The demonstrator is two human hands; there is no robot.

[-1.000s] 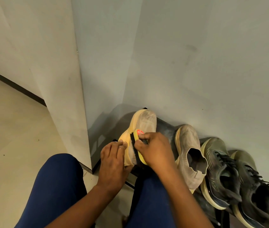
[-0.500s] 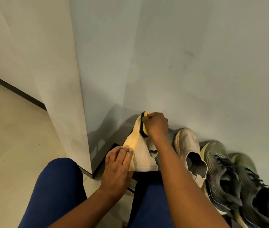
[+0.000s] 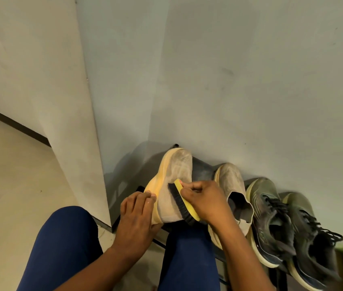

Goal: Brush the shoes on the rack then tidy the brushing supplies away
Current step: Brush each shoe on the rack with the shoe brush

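The task is judged to be at an early stage: the beige shoe point(image 3: 174, 181) at the left end of the rack point(image 3: 203, 169) is steadied by the left hand point(image 3: 138, 217), fingers curled on its sole, while the brush point(image 3: 184, 202) is gripped by the right hand point(image 3: 205, 201) and laid on its side. 4 shoes and 1 brush are counted; 3 shoes look untouched, and the tidying is not begun.

Yellow brush point(image 3: 187, 203) black-bristled, beige shoe point(image 3: 173, 183) yellow-soled, navy trousers point(image 3: 61, 246)

Single head view (wide-angle), looking steeply down, close above shoe rack point(image 3: 203, 169) against wall point(image 3: 229, 80)
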